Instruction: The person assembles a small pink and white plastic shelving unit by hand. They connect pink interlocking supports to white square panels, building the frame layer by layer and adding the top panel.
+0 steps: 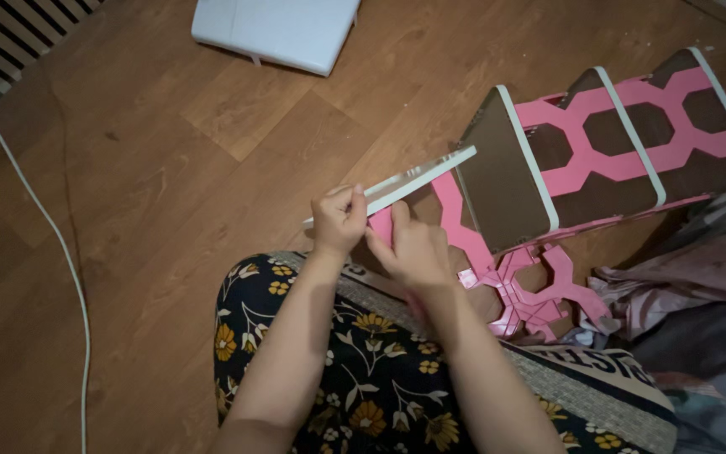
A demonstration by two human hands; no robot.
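Where both hands (380,231) grip it, the white-edged shelf board (418,181) lies tilted.

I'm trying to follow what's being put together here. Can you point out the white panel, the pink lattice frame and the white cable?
white panel (418,179), head view, middle of its edge
pink lattice frame (586,160), head view, honeycomb strut
white cable (39,210), head view, mid-run on floor

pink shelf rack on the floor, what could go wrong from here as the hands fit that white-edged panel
1. The white-edged panel is pinched only at its near end by the left hand and right hand; its far end may swing and miss the pink side frame.
2. The rack lies tilted, so pushing might shift it.
3. Loose pink lattice pieces lie beside the knee and could be knelt on.
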